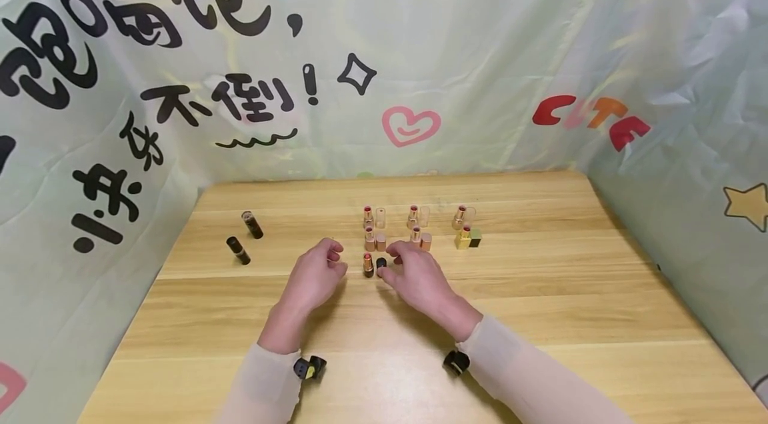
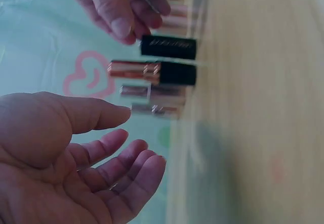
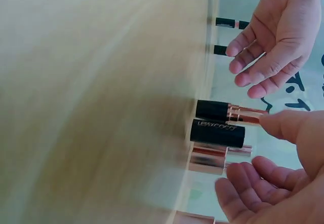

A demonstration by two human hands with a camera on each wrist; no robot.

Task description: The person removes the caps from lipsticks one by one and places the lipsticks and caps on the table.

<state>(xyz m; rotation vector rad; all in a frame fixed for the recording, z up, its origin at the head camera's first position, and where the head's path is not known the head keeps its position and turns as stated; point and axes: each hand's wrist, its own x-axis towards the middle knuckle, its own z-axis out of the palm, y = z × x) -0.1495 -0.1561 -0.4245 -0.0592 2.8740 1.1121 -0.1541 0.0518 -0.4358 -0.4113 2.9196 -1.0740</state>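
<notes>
An uncapped lipstick (image 1: 368, 265) with a black base and a rose-gold collar stands upright between my two hands. Close on its right stands its black cap (image 2: 168, 47), which carries small lettering. My left hand (image 1: 315, 271), fingers loosely bent and holding nothing, hovers left of the lipstick. On the other side my right hand (image 1: 420, 279) is just beside the cap, thumb and fingers spread apart. A gap shows between the fingertips of the right hand and the cap top in the left wrist view.
Behind stand more uncapped lipsticks beside their caps: pink ones (image 1: 369, 239), a gold one (image 1: 464, 238) with a dark green cap (image 1: 475, 238), and a back row with clear caps (image 1: 381, 217). Two dark tubes (image 1: 238, 251) stand at the left. Printed cloth (image 1: 480, 77) encloses the table.
</notes>
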